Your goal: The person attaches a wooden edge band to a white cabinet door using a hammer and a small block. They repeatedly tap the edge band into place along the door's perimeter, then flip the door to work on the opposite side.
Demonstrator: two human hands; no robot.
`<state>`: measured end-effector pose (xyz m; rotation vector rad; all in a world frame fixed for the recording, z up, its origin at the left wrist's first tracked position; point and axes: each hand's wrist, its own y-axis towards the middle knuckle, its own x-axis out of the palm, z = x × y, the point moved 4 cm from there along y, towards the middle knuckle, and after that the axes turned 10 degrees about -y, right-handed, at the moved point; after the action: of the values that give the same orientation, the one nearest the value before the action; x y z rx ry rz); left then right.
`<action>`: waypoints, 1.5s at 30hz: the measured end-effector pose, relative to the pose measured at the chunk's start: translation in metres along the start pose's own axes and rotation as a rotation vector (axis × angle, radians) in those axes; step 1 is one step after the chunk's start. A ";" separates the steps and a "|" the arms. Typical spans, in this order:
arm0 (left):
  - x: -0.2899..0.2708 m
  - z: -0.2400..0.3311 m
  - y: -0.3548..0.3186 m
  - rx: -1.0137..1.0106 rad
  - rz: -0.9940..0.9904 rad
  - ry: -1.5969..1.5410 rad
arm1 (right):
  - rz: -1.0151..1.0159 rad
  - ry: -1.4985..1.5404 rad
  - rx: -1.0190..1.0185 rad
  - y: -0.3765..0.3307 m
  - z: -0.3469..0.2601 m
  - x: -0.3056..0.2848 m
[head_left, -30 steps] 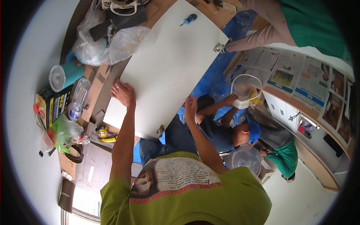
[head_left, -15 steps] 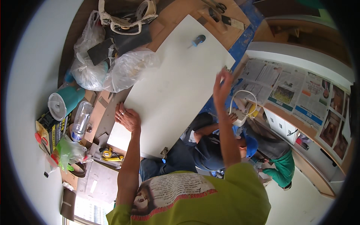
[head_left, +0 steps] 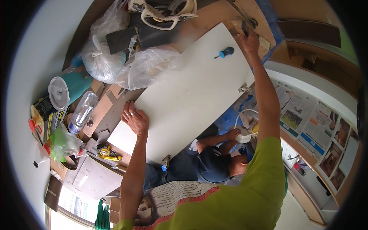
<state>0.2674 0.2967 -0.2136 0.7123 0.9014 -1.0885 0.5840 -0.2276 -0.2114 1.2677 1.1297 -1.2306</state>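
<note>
A large white panel [head_left: 191,92] with metal hinges on its right edge lies flat across the cluttered bench. My left hand [head_left: 134,119] rests palm down on the panel's near left corner, fingers spread, rings showing. My right hand [head_left: 249,41] stretches far out to the panel's far right corner, fingers on a dark tool lying on the wooden board there; whether it grips the tool is unclear. A blue-handled screwdriver [head_left: 225,52] lies on the panel just left of that hand.
Clear plastic bags [head_left: 126,61], a teal jug with a white lid [head_left: 63,90], a plastic bottle [head_left: 82,111] and a yellow tape measure [head_left: 105,152] crowd the left. A person in dark blue [head_left: 214,161] crouches below the panel beside a white bucket [head_left: 245,126]. Newspapers [head_left: 306,119] cover the floor at right.
My right hand has left the panel's near edge and reached up along its right side to the far corner. My left hand stayed on the near left corner.
</note>
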 end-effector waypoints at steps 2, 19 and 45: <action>-0.005 0.000 -0.002 -0.020 0.019 0.006 | 0.038 -0.127 -0.020 -0.004 -0.026 -0.017; 0.003 0.001 -0.005 0.052 0.062 0.092 | -0.285 2.252 0.283 -0.186 -0.082 -0.113; 0.008 -0.012 -0.013 -0.001 0.059 -0.014 | 0.277 0.648 0.779 -0.374 -0.064 -0.015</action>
<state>0.2541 0.2991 -0.2268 0.7250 0.8644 -1.0395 0.2153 -0.1384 -0.2150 2.4519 0.8564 -1.1016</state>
